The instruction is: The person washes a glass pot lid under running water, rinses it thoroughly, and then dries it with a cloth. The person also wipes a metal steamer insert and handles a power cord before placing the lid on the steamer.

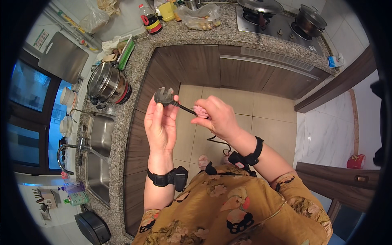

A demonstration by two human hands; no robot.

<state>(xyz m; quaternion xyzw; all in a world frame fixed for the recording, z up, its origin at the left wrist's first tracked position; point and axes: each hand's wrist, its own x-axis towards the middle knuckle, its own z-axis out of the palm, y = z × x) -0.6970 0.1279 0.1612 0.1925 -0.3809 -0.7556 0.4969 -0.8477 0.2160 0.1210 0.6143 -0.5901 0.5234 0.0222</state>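
Observation:
My left hand grips a black power plug, its metal prongs facing up and away from me. From the plug a black power cord runs right into my right hand. That hand pinches a bunched pink cloth around the cord, close to the plug. Below my right hand the cord hangs in a loose curve toward the floor near my feet. Its far end is hidden behind my arm and clothing.
Left of me are a double-bowl steel sink and a glass-lidded steamer pot on the granite counter. A gas hob with two pans stands at the back. Wooden cabinets border the tiled floor.

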